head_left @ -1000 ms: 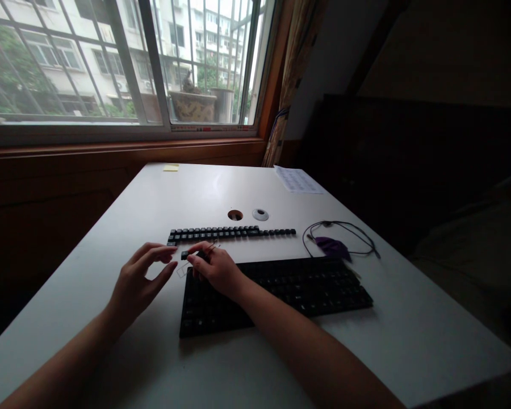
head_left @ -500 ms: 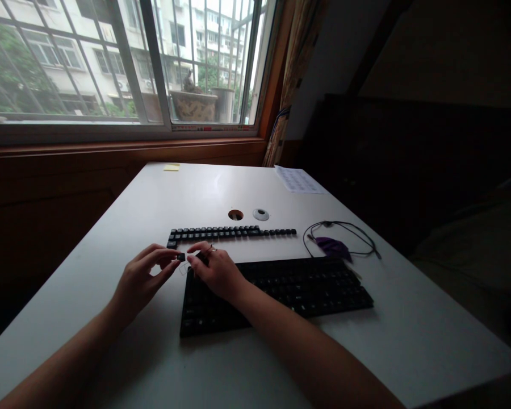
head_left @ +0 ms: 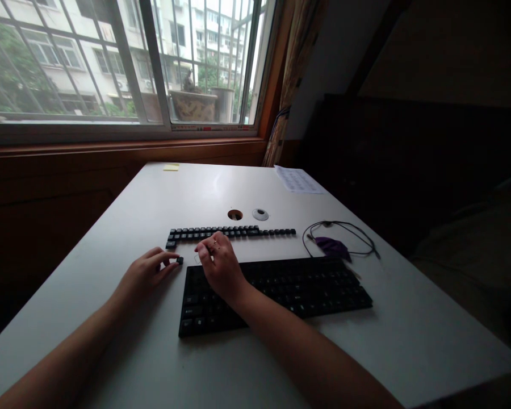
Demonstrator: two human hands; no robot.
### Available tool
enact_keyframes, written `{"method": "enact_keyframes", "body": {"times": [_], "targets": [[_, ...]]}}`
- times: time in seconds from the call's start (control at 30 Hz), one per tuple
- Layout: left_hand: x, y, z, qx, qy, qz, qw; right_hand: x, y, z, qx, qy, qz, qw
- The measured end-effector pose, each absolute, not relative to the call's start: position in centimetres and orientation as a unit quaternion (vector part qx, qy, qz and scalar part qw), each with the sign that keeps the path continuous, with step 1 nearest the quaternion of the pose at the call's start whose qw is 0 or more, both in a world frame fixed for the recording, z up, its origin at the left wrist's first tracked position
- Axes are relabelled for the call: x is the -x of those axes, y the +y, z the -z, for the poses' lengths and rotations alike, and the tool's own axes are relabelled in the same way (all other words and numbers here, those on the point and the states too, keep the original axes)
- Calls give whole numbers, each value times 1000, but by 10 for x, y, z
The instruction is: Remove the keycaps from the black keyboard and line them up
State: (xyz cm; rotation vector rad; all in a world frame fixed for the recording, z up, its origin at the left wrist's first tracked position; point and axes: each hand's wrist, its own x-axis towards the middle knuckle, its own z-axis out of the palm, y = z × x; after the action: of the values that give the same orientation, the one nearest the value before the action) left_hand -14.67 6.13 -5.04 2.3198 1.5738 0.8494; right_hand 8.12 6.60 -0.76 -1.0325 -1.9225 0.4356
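Observation:
My left hand (head_left: 150, 272) pinches a small black keycap (head_left: 179, 260) between thumb and fingertips, just left of the keyboard's upper left corner. My right hand (head_left: 222, 264), a ring on one finger, is closed above the left part of the black keyboard (head_left: 281, 295). From its fingers pokes the thin wire loop of a keycap puller (head_left: 197, 258); the rest is hidden in the grip. Behind the hands, loose keycaps (head_left: 213, 232) stand in rows, with a larger keycap (head_left: 171, 245) at the left end.
A black cable (head_left: 357, 227) lies coiled beside a purple cloth (head_left: 332, 247) on the white table (head_left: 132, 216). Farther back are a round cable hole (head_left: 235, 215), its grey cover (head_left: 260, 215), a printed sheet (head_left: 300, 180) and yellow sticky notes (head_left: 171, 167).
My hands have moved apart. The left has lowered the keycap toward the tabletop; the right has shifted up and right with the wire loop.

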Motion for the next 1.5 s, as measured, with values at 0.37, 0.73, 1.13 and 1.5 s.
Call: {"method": "enact_keyframes", "body": {"times": [0.37, 0.73, 1.13, 1.5], "targets": [[147, 60, 48, -778, 538, -304, 115, -78, 60, 12, 333, -863, -166, 342], [149, 50, 17, -661, 651, -358, 105, -72, 56, 10, 351, -901, -98, 237], [172, 66, 28, -616, 701, -328, 147, -71, 52, -5, 396, -903, -64, 150], [169, 65, 31, -640, 684, -317, 151, -65, 63, -3, 380, -919, -20, 107]]}}
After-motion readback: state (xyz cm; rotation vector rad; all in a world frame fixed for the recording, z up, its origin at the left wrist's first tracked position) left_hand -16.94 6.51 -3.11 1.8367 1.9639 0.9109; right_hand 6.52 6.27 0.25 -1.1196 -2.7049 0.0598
